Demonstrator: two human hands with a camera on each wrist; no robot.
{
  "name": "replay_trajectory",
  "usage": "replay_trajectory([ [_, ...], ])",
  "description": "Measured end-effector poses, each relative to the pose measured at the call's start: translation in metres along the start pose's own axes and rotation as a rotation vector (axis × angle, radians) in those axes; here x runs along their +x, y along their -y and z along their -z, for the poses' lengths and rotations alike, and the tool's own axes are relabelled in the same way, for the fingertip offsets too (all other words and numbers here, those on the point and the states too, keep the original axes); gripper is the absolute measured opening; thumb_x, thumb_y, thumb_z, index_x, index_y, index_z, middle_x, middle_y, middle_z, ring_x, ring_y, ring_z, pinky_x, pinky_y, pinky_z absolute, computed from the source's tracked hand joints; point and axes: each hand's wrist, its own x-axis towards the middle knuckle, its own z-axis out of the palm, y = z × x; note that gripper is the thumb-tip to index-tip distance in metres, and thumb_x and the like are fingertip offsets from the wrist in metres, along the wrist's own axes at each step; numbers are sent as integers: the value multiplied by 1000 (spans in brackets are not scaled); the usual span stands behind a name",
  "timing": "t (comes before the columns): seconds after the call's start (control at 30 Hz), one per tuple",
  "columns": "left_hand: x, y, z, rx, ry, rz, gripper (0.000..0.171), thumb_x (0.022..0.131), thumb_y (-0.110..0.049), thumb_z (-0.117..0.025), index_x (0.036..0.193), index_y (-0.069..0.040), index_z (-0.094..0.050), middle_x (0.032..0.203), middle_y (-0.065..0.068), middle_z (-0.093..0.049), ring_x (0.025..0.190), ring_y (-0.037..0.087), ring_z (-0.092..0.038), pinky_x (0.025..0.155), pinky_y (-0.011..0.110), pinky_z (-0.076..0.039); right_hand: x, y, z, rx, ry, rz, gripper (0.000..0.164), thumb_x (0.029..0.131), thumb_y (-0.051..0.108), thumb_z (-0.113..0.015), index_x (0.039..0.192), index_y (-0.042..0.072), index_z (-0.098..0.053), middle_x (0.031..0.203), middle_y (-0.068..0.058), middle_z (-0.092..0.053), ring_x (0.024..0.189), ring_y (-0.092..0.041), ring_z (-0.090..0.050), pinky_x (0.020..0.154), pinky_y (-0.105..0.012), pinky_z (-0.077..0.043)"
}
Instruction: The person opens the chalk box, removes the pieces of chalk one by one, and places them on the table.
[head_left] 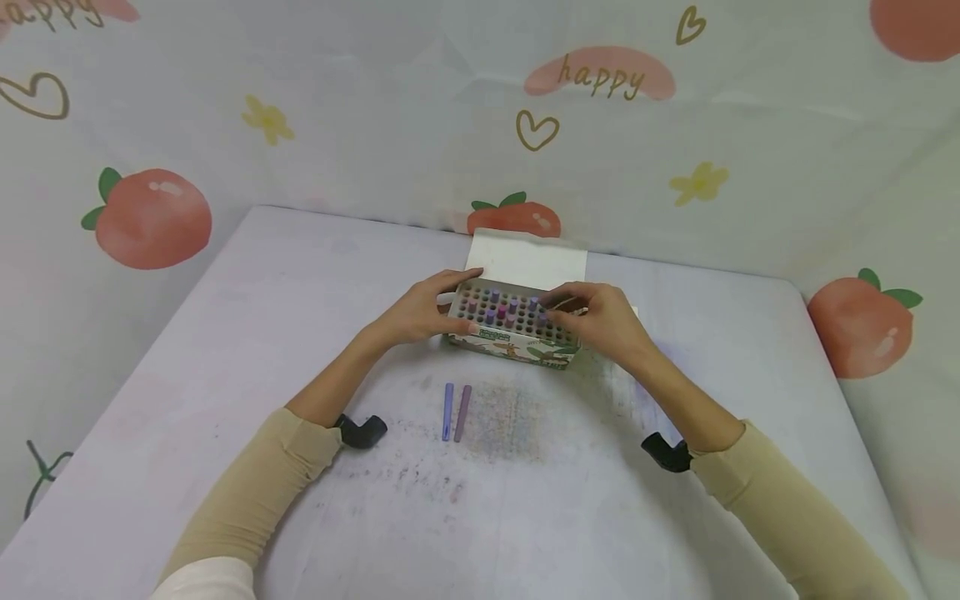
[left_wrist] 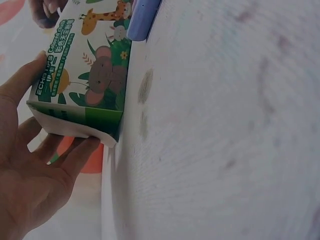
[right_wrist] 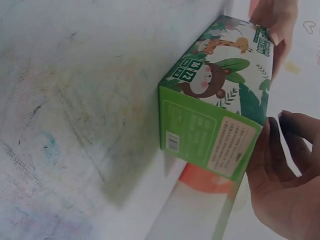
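Observation:
A chalk box (head_left: pixel 513 343) with animal pictures stands on the table, its top a grid of holes with several purple and pink chalks (head_left: pixel 502 311) in it. My left hand (head_left: pixel 416 312) grips the box's left end, thumb at the front edge and fingers behind, as the left wrist view (left_wrist: pixel 42 170) also shows. Over the right end of the grid is my right hand (head_left: pixel 600 317), thumb and index fingertips right at the purple chalks there; I cannot tell whether it pinches one. In the right wrist view, the right hand (right_wrist: pixel 290 175) reaches over the box's top edge (right_wrist: pixel 264 121).
A blue-violet chalk (head_left: pixel 447 412) and a dull purple chalk (head_left: pixel 462 414) lie in front of the box. The box's white lid flap (head_left: pixel 528 257) stands raised at the back, near the printed cloth backdrop (head_left: pixel 375 100). Chalk dust (head_left: pixel 506 421) smudges the table.

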Motion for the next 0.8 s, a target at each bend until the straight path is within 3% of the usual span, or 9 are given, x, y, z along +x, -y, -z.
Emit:
replay_trajectory([
  [0.3, -2, -1, 0, 17, -4, 3, 86, 84, -25, -82, 156, -24, -35, 151, 9, -38, 143, 28, -32, 111, 40, -44, 6, -4, 2, -71, 112, -60, 24, 95, 12, -68, 117, 8, -72, 104, -8, -74, 96, -22, -70, 80, -38, -59],
  [0.43, -1, 0, -1, 12, -5, -1, 86, 84, -24, -82, 156, -23, -35, 149, 10, -39, 141, 27, -34, 110, 39, -44, 9, -4, 1, -135, 116, -71, 24, 93, 14, -69, 116, 8, -74, 102, -7, -75, 95, -22, -71, 83, -41, -58],
  [0.8, -1, -1, 0, 32, -11, -4, 87, 84, -26, -82, 156, -26, -34, 151, 10, -37, 143, 28, -33, 110, 39, -44, 12, -3, -8, -178, 88, -117, 28, 88, 18, -77, 114, 6, -76, 101, -9, -75, 101, -28, -69, 82, -41, -59],
])
